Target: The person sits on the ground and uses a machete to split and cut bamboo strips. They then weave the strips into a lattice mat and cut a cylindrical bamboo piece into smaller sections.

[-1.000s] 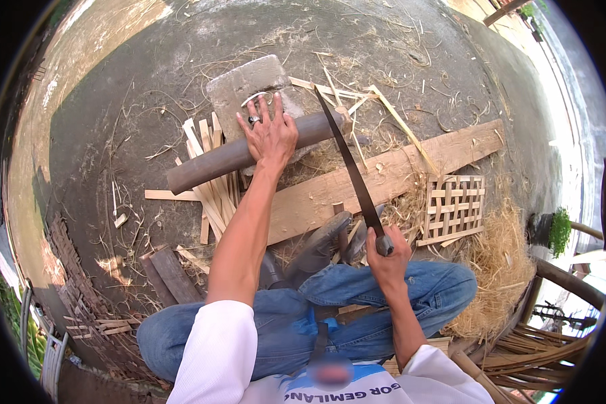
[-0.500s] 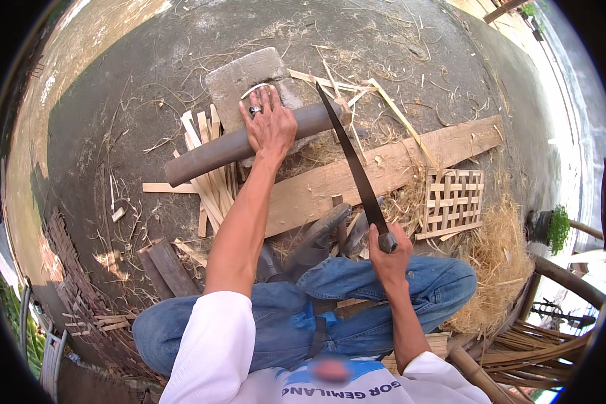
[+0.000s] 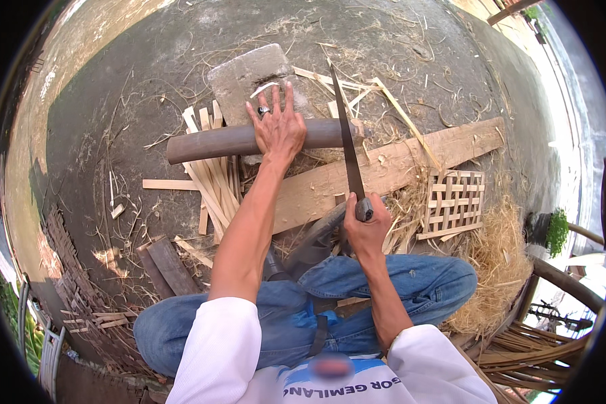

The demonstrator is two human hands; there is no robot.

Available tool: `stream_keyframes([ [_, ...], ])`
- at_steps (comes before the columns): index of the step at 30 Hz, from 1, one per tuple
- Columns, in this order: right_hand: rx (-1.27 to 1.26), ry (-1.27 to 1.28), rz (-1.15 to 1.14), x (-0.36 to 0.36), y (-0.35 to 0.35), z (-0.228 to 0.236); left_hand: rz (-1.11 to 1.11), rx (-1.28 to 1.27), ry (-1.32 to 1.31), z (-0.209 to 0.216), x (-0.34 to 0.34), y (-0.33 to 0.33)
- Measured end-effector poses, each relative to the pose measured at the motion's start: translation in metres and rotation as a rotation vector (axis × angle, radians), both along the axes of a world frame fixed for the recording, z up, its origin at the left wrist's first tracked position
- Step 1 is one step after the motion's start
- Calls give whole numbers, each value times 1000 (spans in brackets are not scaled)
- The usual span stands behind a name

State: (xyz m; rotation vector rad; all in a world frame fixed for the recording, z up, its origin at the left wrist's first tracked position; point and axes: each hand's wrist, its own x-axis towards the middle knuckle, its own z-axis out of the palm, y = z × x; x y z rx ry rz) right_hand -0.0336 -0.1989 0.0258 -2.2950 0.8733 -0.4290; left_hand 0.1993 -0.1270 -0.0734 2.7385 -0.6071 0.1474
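Observation:
A dark brown bamboo pole (image 3: 215, 144) lies crosswise in front of me, partly over a grey stone block (image 3: 246, 77). My left hand (image 3: 281, 131) presses down on the middle of the pole, fingers spread and stretched out past its far side; one finger bears a ring. In my right hand (image 3: 369, 229) is the handle of a long, dark, tapering hand saw (image 3: 352, 158), with the fingers wrapped round it. The blade points away from me and crosses the pole near its right end. Whether its teeth touch the pole, I cannot tell.
A wide wooden plank (image 3: 390, 165) runs slantwise beyond my feet. Pale split strips (image 3: 212, 185) are heaped under the pole's left part. At the right are a woven lattice piece (image 3: 454, 202) and a pile of shavings (image 3: 501, 269). Short dark pole pieces (image 3: 172, 266) lie left of my legs.
The saw and my right hand have moved forward and a little left. The pole has turned, its left end swinging away from me, and my left hand has shifted slightly right with it.

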Motion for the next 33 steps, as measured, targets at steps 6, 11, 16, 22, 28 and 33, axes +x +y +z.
stream_keyframes([
  [6,-48,-101,78,-2,-12,-7,-65,-143,4,4,6,6],
  [11,-138,-113,67,18,-19,-1,-49,-223,-51,0,4,21],
  [16,-104,-52,88,29,-43,-14,14,-257,-221,-2,11,-2],
  [22,28,-133,30,30,-39,-10,40,-182,-242,3,8,-18],
  [28,18,-25,-115,43,-33,-4,150,-181,10,-1,9,-28],
  [33,-93,14,15,-2,-41,6,154,-191,42,0,15,-24],
])
